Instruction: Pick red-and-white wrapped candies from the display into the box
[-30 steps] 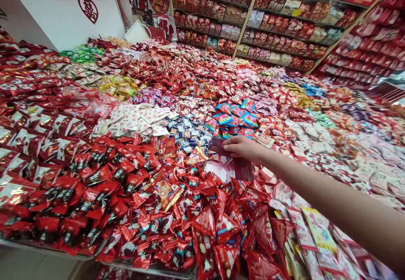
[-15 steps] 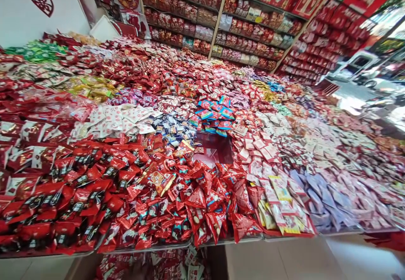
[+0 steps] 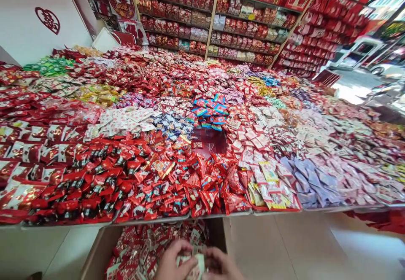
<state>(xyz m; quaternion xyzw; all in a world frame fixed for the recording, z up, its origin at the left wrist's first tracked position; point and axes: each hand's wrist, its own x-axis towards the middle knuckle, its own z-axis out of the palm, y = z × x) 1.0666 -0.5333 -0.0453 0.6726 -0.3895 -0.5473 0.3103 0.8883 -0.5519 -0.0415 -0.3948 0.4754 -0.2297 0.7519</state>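
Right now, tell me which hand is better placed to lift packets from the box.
Left, slightly. The left hand sits over the packets heaped in the box, while the right hand is near the box's right wall. Both touch the same pale bundle.

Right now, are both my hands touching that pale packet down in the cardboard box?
Touching. The head view shows the left hand and right hand closed around the pale packet from either side, over the cardboard box.
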